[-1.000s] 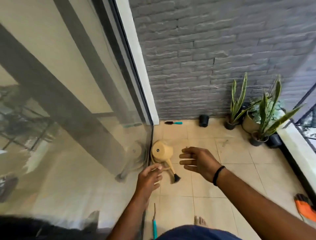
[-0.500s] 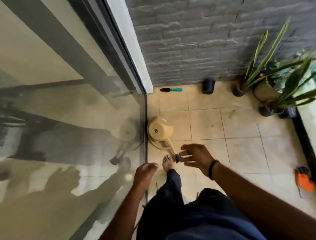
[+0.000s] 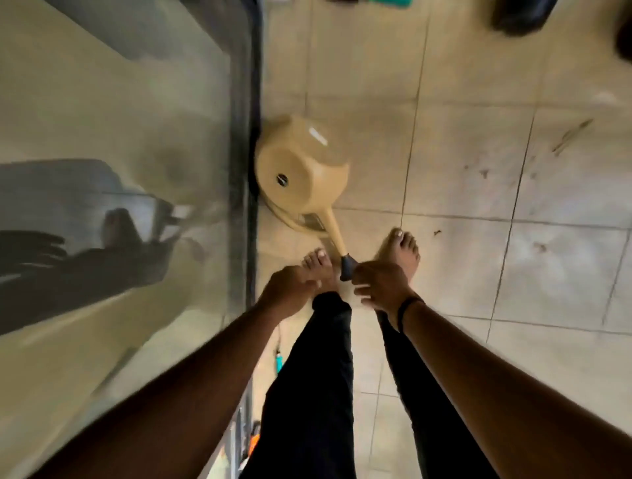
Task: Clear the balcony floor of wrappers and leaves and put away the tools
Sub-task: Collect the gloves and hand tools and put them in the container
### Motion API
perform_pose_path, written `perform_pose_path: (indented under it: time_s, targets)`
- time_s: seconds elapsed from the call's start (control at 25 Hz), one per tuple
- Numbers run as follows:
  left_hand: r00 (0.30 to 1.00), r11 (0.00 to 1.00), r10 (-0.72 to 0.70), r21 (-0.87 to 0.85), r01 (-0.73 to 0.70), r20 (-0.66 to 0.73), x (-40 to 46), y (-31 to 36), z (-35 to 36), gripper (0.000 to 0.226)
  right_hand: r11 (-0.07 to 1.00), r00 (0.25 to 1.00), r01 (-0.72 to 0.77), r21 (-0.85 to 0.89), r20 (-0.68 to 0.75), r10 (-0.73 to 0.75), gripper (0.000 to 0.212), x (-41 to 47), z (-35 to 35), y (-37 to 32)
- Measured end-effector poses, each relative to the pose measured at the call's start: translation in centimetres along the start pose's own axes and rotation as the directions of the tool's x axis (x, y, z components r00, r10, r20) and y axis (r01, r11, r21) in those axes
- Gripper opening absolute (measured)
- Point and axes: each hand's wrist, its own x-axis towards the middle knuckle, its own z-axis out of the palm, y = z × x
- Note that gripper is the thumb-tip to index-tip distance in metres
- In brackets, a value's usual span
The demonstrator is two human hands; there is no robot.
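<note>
A yellow watering can [image 3: 301,171] lies on the tiled floor against the glass door's frame, its spout pointing toward my bare feet. The spout's black tip [image 3: 347,270] sits between my feet. My right hand [image 3: 381,290] hangs with loosely curled fingers right beside that tip; whether they touch is unclear. My left hand [image 3: 290,290] hangs over my left foot, fingers loosely curled, holding nothing. A dry leaf strip [image 3: 571,135] and small dark bits [image 3: 482,172] lie on the tiles to the right.
The glass door [image 3: 119,171] runs along the left. A teal-handled tool [image 3: 393,2] and a black pot [image 3: 519,13] are cut off at the top edge. Another teal-handled tool [image 3: 278,359] lies by my left leg. Something orange [image 3: 253,441] shows near the bottom.
My view has tilted straight down and I have stepped up to the watering can. Both hands have dropped lower, the right one now beside the spout tip.
</note>
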Motion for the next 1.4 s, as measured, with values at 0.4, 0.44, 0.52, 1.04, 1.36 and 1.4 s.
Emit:
perform_pose_path:
  time_s: [0.4,0.44,0.52,1.04,1.36,1.4]
  targets:
    - [0.959,0.694,0.273,0.706,-0.142,-0.075,26.1,-3.1,10.8,0.042,0.823,0.999,0.042,-0.566,0.008,-0.045,0.045,26.0,0.2,7.1]
    - [0.935,0.686,0.347,0.700,-0.197,-0.076,25.8,-2.4,9.6,0.032,0.824,0.997,0.051,-0.564,-0.017,-0.073,0.036,25.6,0.0,7.1]
    - [0.905,0.739,0.409,0.624,-0.253,-0.119,23.9,-0.2,6.6,0.023,0.853,0.995,0.063,-0.518,-0.032,-0.093,0.023,22.4,-0.9,5.6]
    - [0.722,0.767,0.627,0.396,-0.505,-0.293,-16.5,28.5,-15.5,0.037,0.609,0.558,0.724,-0.325,-0.243,-0.793,0.041,-33.1,-19.3,-19.3]
    - [0.654,0.718,0.601,-0.051,-0.695,-0.460,-34.5,36.1,-15.4,0.038,0.390,0.253,0.899,-0.200,-0.490,-0.834,0.058,-50.3,-23.4,-11.9]
    - [0.674,0.685,0.570,-0.181,-0.705,-0.470,-35.8,36.6,-14.7,0.027,0.428,0.258,0.873,-0.232,-0.527,-0.810,0.049,-50.5,-24.1,-10.6]
